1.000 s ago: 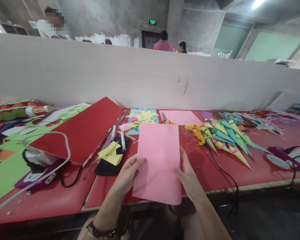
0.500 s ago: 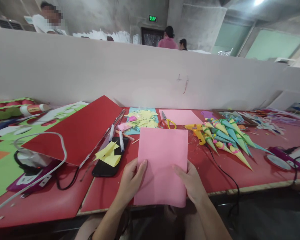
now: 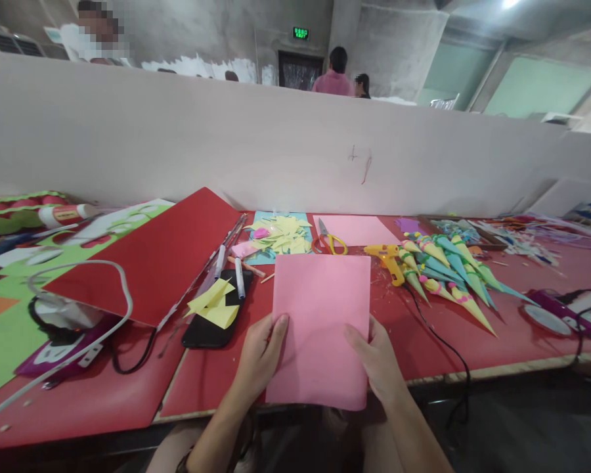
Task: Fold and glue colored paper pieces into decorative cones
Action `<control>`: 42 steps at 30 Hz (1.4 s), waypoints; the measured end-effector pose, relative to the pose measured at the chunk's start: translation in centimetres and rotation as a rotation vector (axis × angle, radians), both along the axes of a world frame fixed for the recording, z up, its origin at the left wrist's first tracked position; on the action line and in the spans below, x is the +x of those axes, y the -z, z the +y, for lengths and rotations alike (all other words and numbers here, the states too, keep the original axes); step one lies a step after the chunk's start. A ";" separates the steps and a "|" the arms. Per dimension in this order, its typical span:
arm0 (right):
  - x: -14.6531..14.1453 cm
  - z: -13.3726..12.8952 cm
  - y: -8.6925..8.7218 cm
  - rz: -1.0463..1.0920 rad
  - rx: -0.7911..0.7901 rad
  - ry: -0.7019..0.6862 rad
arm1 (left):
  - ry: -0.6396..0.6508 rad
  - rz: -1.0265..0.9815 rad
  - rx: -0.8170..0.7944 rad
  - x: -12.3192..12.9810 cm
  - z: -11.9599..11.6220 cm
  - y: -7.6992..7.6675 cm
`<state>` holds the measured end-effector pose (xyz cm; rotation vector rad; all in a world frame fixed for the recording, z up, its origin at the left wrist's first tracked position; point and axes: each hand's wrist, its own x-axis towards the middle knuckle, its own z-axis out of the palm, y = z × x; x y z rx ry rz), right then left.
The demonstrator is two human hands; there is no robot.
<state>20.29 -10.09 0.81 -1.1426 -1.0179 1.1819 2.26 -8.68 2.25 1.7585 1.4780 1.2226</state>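
Observation:
A pink sheet of paper (image 3: 320,322) is held up at the table's front edge, its lower end over my lap. My left hand (image 3: 262,351) grips its left side, thumb on the front and fingers behind. On the right side my right hand (image 3: 380,358) grips it the same way. Whether it is one sheet or several layers I cannot tell. Just beyond its top edge lie scissors (image 3: 335,244) with yellow and red handles. A yellow glue gun (image 3: 390,261) rests to the right, beside a pile of paper cones (image 3: 448,266) in yellow, blue and green.
A black phone (image 3: 211,328) with yellow paper pieces (image 3: 217,305) and a marker (image 3: 240,279) lies to the left. Yellow scraps (image 3: 283,233) cover a blue sheet. Large red card (image 3: 152,263) leans near a purple power strip (image 3: 62,355). A white partition (image 3: 226,144) stands behind.
The pink paper and both hands stay nearly in place, with only a slight shift. Nothing else on the table has visibly moved.

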 end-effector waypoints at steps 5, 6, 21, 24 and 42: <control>0.2 0.0 -0.3 0.086 0.041 -0.007 | -0.019 -0.075 -0.026 0.0 0.3 0.1; 0.3 0.1 -0.3 0.080 0.034 -0.001 | -0.021 -0.079 -0.031 0.0 0.3 0.1; 0.7 0.5 0.1 0.047 0.004 -0.029 | -0.008 -0.112 -0.085 0.2 0.5 0.2; 0.9 0.5 0.2 0.025 -0.006 -0.030 | -0.023 -0.122 -0.093 0.3 0.3 0.1; 1.5 0.4 -1.3 -0.131 0.242 0.255 | 0.030 0.224 0.085 -0.2 0.0 -2.8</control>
